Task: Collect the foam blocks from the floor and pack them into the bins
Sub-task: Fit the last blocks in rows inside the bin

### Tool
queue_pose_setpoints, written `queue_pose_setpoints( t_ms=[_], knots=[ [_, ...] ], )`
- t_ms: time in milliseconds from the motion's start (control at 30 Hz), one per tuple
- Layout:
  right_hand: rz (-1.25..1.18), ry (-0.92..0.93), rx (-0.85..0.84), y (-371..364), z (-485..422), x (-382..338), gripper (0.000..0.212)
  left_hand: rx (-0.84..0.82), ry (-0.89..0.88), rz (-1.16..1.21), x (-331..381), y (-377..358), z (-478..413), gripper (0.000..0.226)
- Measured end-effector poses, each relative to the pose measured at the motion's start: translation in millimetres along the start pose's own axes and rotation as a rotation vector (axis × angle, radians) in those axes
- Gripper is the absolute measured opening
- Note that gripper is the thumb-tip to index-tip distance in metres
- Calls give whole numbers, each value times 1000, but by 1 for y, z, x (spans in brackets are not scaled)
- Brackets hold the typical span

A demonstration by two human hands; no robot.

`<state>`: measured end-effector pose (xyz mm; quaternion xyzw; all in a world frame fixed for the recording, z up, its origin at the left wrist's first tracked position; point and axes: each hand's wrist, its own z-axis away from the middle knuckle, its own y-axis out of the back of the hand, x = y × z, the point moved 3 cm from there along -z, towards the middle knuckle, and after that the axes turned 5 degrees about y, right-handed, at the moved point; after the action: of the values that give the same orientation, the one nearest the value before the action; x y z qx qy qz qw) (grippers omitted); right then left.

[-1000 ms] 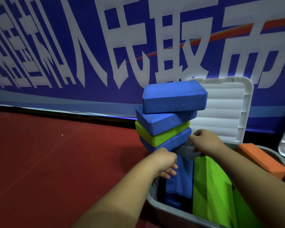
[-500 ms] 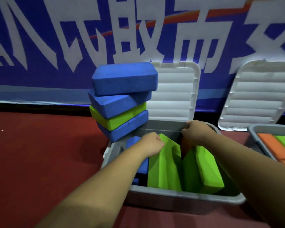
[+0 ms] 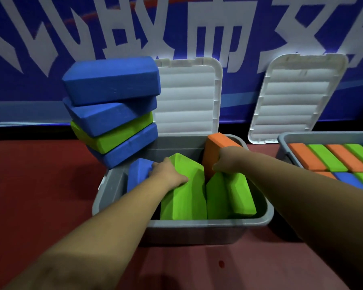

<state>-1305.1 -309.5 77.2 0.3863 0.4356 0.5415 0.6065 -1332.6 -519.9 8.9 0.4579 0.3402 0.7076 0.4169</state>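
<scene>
Left hand [image 3: 169,174] curls over an upright green foam block [image 3: 184,197] in the grey bin [image 3: 197,223]; right hand [image 3: 226,162] grips a matte orange foam block [image 3: 219,141] with bevelled edges.

- Dim overall, yet colours are saturated where the left hand [image 3: 169,174] grips the green block [image 3: 184,197] and the right hand [image 3: 226,162] grips the orange block [image 3: 218,143].
- Focus is sharpest at the grip, with no glare there.
- Deep shadow fills the bin [image 3: 197,225] under the left wrist and the gap between the hands.
- Behind the grip, the white letters of the banner [image 3: 50,49] bloom and smear.
- Nearer the camera than the grip, both forearms look soft and lens-stretched.
- Far right of the grip, straight edges bow.
- Below the grip, the floor [image 3: 197,268] looks pale and washed out.
</scene>
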Motion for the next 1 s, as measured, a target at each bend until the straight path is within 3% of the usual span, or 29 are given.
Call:
queue_pose_setpoints(
  t_ms=[67,167,333,533,633,767,900,1000],
  knots=[
    [74,-38,-98,-7,0,4,43,17,2,51,0,1,0,104],
    [123,-80,-177,-13,3,12,44,36,24,76,4,-1,2,108],
    [-10,-102,-298,-14,12,21,53,26,-10,69,11,3,4,98],
    [-27,-69,-121,3,14,18,54,411,-94,290,31,43,15,90],
    [-175,-97,-12,8,5,20,30,438,-126,349,25,47,11,88],
    [-201,-146,-103,-1,1,17,28,479,-172,282,15,39,11,85],
    [-147,-148,-168,-5,-2,15,57,516,-180,331,12,44,7,96],
    [-117,-162,-213,-11,2,15,70,551,-204,206,15,42,11,99]
  ],
)
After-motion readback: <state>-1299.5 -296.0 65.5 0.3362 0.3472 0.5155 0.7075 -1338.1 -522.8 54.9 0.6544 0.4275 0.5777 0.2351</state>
